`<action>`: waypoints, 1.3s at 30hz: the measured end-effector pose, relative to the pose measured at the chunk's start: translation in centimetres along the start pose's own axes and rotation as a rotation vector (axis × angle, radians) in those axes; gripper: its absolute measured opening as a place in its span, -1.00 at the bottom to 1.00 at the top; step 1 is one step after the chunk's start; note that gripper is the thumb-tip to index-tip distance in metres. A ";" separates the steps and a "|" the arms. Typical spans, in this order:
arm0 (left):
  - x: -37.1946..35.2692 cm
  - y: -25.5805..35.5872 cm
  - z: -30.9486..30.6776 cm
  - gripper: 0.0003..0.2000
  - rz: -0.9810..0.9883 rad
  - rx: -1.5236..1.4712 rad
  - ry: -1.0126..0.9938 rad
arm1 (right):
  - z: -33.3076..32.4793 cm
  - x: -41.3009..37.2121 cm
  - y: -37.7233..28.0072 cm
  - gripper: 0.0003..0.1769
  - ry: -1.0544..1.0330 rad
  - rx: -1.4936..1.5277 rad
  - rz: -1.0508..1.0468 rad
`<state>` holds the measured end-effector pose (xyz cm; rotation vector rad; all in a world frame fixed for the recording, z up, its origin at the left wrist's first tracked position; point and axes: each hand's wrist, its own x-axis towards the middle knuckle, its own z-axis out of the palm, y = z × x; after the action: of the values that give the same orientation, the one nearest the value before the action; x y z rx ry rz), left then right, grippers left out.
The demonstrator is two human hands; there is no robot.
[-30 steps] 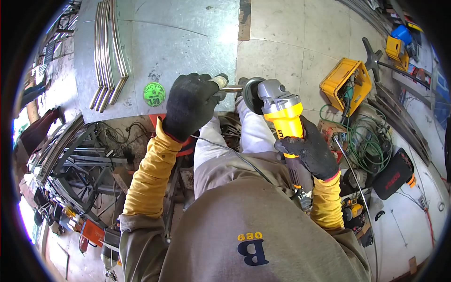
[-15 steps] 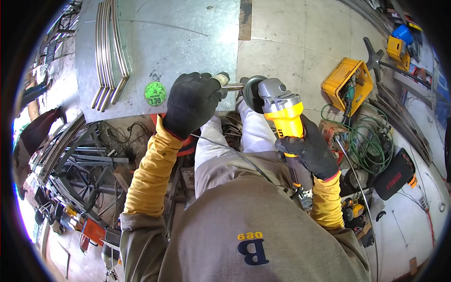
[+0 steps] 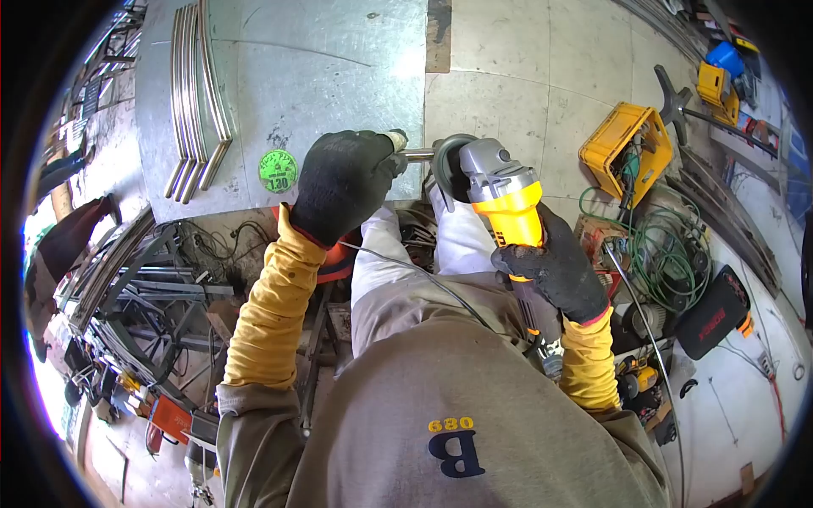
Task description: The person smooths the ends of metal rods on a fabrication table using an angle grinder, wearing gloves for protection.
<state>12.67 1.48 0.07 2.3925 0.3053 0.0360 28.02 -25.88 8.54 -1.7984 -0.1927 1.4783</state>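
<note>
My left hand (image 3: 345, 182), in a black glove, is closed around a short metal rod (image 3: 418, 155) at the right part of the metal sheet's front edge. The rod's far end meets the disc (image 3: 450, 168) of a yellow and grey angle grinder (image 3: 513, 212). My right hand (image 3: 555, 267), also gloved in black, is wrapped round the grinder's body below its yellow part. Several bent metal rods (image 3: 188, 102) lie side by side on the metal sheet (image 3: 322, 93), left of a round green sticker (image 3: 278, 171).
A yellow crate (image 3: 600, 161) with a tool inside stands at the right, by a coiled green cable (image 3: 669, 250). A black case (image 3: 713, 313) lies lower right. Metal frames (image 3: 152, 292) stand at the left. A thin cable crosses in front of my legs.
The grinder and its disc have shifted slightly left, and the disc shows more of its face. My left hand has moved very slightly left. Both hands keep their hold.
</note>
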 end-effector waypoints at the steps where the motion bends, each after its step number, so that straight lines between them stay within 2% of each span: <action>1: 0.0 -0.1 0.0 -0.82 -0.010 0.008 -0.019 | -0.2 0.0 0.6 -0.43 -0.007 -0.018 0.014; 6: -0.2 -0.3 0.2 -0.84 -0.028 -0.006 -0.007 | -0.6 0.1 1.3 -0.42 -0.013 0.041 0.026; 8: -0.2 -0.3 0.3 -0.83 0.022 0.022 0.041 | -0.6 0.0 0.9 -0.44 -0.008 0.018 -0.004; 12: -0.1 0.1 0.1 -0.81 0.004 0.013 0.001 | -0.4 0.2 0.1 -0.45 -0.048 0.022 -0.037; 15: -0.4 -0.2 0.4 -0.80 -0.028 0.017 -0.012 | -0.4 0.3 0.2 -0.43 -0.036 0.044 -0.016; 17: -0.6 -0.2 0.8 -0.79 -0.026 0.013 0.038 | -0.6 0.1 -0.3 -0.46 -0.012 0.092 0.103; 24: -1.4 0.6 1.0 -0.74 -0.049 0.129 0.015 | -0.6 0.1 -0.7 -0.49 0.003 0.163 0.034; 29: -1.8 0.5 1.6 -0.74 0.023 0.179 0.112 | -0.5 0.2 -1.7 -0.46 -0.030 0.046 0.065; 32: -1.8 0.3 1.6 -0.74 0.008 0.186 0.095 | -0.5 0.3 -1.0 -0.47 0.027 0.006 0.052; 36: -1.8 0.1 1.4 -0.73 0.014 0.156 0.098 | -0.7 0.2 -1.0 -0.49 -0.005 -0.106 -0.017; 39: -1.2 0.7 1.0 -0.73 -0.002 0.127 0.098 | -0.4 -0.1 -1.7 -0.48 0.011 0.053 0.059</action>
<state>11.72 0.02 -0.13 2.5211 0.3658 0.1373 28.95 -24.97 9.66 -1.7833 -0.0952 1.4999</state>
